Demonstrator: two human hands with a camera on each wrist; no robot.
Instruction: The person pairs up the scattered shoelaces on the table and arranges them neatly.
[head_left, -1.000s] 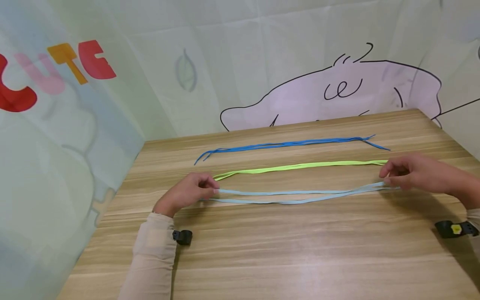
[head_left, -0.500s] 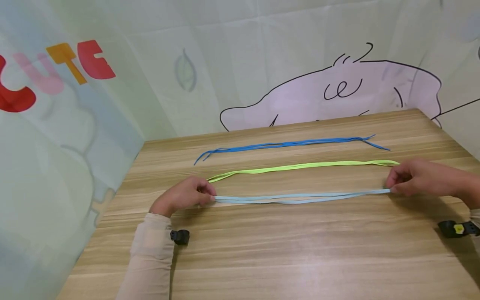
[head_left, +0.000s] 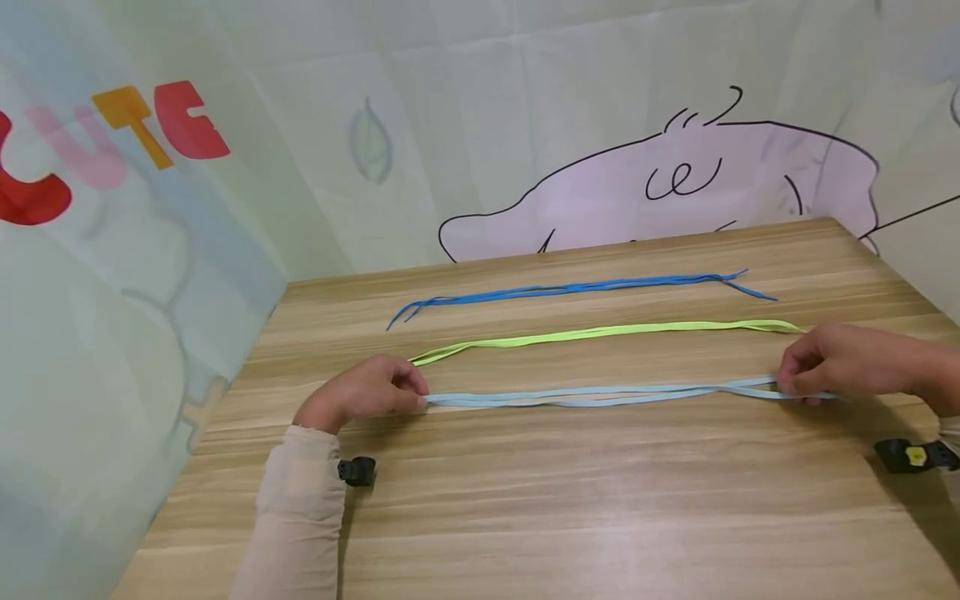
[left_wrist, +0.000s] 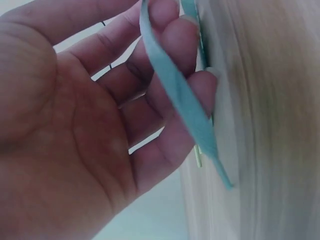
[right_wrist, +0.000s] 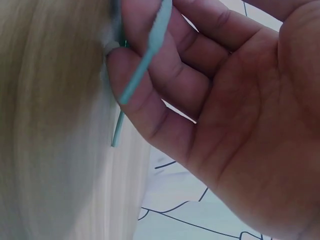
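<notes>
A light blue shoelace (head_left: 592,404) stretches between the two hands low over the wooden table, its strands running side by side. My left hand (head_left: 375,387) pinches its left end; a flat tail (left_wrist: 180,95) with a narrow tip crosses the curled fingers in the left wrist view. At the other end my right hand (head_left: 832,360) pinches the shoelace, and one strand passes below those fingers. Two thin lace tips (right_wrist: 136,77) show in the right wrist view. Just beyond lies a yellow-green shoelace (head_left: 600,332), both ends partly hidden by the hands.
A darker blue shoelace (head_left: 570,288) lies farther back, its ends splayed. Wood-grain table (head_left: 570,500) extends toward the person. Printed fabric (head_left: 300,100) hangs behind and left of the table. Black devices (head_left: 357,472) sit on the wrists.
Both hands shifted slightly outward, and the left end of the light blue shoelace came together. At the right end, the strands met half a second ago; now one has dropped below the right fingers.
</notes>
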